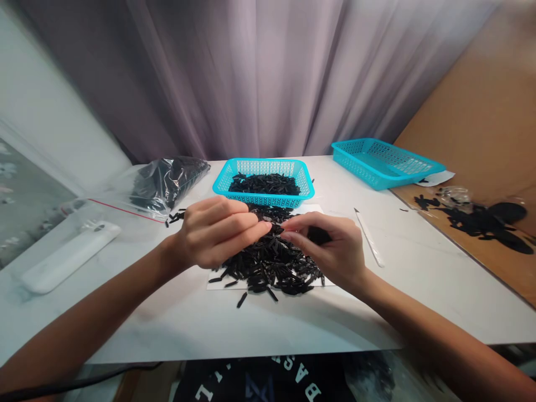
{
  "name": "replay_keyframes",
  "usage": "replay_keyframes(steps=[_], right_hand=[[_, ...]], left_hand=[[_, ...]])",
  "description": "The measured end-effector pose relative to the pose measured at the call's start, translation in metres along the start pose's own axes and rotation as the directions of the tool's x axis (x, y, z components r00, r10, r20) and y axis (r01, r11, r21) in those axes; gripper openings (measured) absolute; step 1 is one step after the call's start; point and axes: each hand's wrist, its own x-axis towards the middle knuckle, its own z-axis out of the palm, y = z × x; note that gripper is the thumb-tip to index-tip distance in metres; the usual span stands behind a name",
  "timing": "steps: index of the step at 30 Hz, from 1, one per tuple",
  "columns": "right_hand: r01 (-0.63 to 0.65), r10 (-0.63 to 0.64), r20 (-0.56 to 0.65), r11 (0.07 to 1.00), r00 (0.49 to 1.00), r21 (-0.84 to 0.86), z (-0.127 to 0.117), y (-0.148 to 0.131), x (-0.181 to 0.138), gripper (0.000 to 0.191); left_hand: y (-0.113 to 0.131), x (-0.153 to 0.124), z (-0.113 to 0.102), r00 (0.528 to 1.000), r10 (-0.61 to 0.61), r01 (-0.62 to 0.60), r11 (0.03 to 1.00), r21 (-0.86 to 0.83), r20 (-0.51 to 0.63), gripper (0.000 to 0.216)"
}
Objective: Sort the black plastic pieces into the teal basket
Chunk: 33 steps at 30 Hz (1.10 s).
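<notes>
My left hand (221,230) and my right hand (330,241) meet above a heap of small black strips (268,262), fingertips almost touching. Each is closed in a pinch, palm hollow. Between the fingertips shows a small black strip (277,224), hard to separate from the dark heap behind it. The heap lies loose on a white sheet (215,283), and several strips have strayed past its front edge. Just behind the heap stands a turquoise basket (307,190) partly filled with more of the same strips.
At the back right sits a second turquoise basket (377,177). A slim white craft knife (369,239) lies right of the heap. To the left are a clear zip bag of black pieces (167,181) and a white elongated device (71,258). Black parts (481,218) lie on the brown surface at right.
</notes>
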Motion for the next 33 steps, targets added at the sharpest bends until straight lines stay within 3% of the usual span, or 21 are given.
replay_keyframes(steps=[7, 15, 19, 22, 24, 26, 28, 33], right_hand=[[-0.074, 0.074, -0.002, 0.995, 0.997, 0.063, 0.002, 0.001, 0.001, 0.008], [-0.319, 0.274, 0.190, 0.906, 0.943, 0.277, 0.004, 0.010, 0.001, 0.012], [-0.319, 0.309, 0.083, 0.928, 0.947, 0.190, -0.001, 0.028, 0.020, 0.019], [-0.310, 0.315, -0.026, 0.944, 0.949, 0.117, -0.011, 0.059, 0.063, 0.022], [-0.328, 0.333, -0.063, 0.941, 0.941, 0.083, -0.017, 0.082, 0.097, 0.025], [-0.344, 0.347, -0.076, 0.937, 0.935, 0.051, -0.019, 0.099, 0.124, 0.030], [-0.345, 0.346, -0.048, 0.938, 0.937, 0.032, -0.015, 0.104, 0.133, 0.038], [-0.279, 0.281, 0.239, 0.959, 0.929, -0.045, 0.013, 0.081, 0.087, 0.038]], left_hand=[[0.004, 0.001, 0.003, 0.998, 0.050, -0.050, 0.999, -0.018, 0.032, 0.009], [0.009, -0.003, 0.013, 0.997, 0.051, -0.044, 0.991, -0.126, 0.055, 0.008], [-0.006, -0.009, 0.012, 0.992, -0.077, 0.083, 0.995, -0.051, 0.101, 0.010], [-0.027, -0.021, 0.014, 0.967, -0.234, 0.232, 0.972, 0.034, 0.098, 0.002], [-0.037, -0.030, 0.018, 0.894, -0.391, 0.389, 0.920, 0.054, 0.218, 0.012], [-0.041, -0.037, 0.024, 0.749, -0.511, 0.528, 0.845, 0.087, 0.421, 0.027], [-0.040, -0.040, 0.028, 0.627, -0.539, 0.593, 0.798, 0.105, 0.562, 0.036], [-0.035, -0.045, 0.031, 0.508, -0.456, 0.661, 0.750, 0.009, 0.730, 0.056]])
